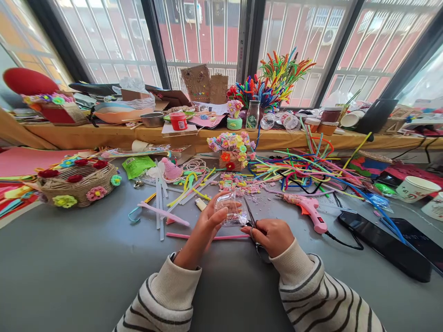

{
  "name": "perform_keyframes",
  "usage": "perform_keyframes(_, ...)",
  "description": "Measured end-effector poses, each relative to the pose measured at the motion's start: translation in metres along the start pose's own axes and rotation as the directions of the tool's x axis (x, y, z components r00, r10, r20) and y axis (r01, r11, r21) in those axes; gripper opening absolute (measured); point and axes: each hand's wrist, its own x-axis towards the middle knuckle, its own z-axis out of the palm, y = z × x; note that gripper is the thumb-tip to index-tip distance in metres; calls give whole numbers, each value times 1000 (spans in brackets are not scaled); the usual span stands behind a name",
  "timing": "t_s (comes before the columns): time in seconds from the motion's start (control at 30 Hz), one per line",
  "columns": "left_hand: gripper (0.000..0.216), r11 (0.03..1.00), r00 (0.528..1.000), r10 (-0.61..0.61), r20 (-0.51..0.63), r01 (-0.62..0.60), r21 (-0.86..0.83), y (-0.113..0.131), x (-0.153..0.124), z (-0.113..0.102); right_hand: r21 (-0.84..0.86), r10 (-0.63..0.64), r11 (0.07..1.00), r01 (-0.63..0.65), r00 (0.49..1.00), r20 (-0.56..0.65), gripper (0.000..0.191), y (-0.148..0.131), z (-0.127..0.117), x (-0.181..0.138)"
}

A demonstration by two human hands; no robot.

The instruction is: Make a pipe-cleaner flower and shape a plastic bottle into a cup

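My left hand (207,221) is closed around a clear plastic cup (232,213), which lies on its side with one end toward the right. In my right hand (273,236) is a pair of scissors (251,213), the fingers wrapped about the handles. The blades point up and away, right beside the cup's right end; whether they touch its edge I cannot tell. Beneath the hands a pink pipe cleaner (224,238) lies across the grey table (145,286). A lighter (200,204) lies just behind my left hand.
At right are a pink glue gun (306,210) with a cord and a black phone (384,244). Left stands a twine basket (78,182) with flowers, near glue sticks (159,207). Behind lie colourful pipe cleaners (297,168), small pastel scraps (238,182) and a flower basket (231,159).
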Motion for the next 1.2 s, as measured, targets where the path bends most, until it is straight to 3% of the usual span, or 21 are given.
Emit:
perform_keyframes(0.33, 48, 1000, 1000, -18, 21, 17, 26, 0, 0, 1, 49, 94, 994, -97, 993, 75, 48, -11, -11, 0)
perform_keyframes(0.63, 50, 998, 1000, -22, 10, 21, 52, -1, 0, 1, -21, 75, 997, -74, 996, 46, 52, -4, -5, 0)
perform_keyframes(0.83, 48, 999, 1000, -22, 9, 22, 45, -1, 1, 1, 26, 58, 998, -58, 998, 2, 50, -5, -3, 0)
perform_keyframes(1.2, 46, 999, 998, -44, 39, 44, 8, 1, 0, -1, 133, 19, 991, -26, 998, 59, 48, -8, -7, 1)
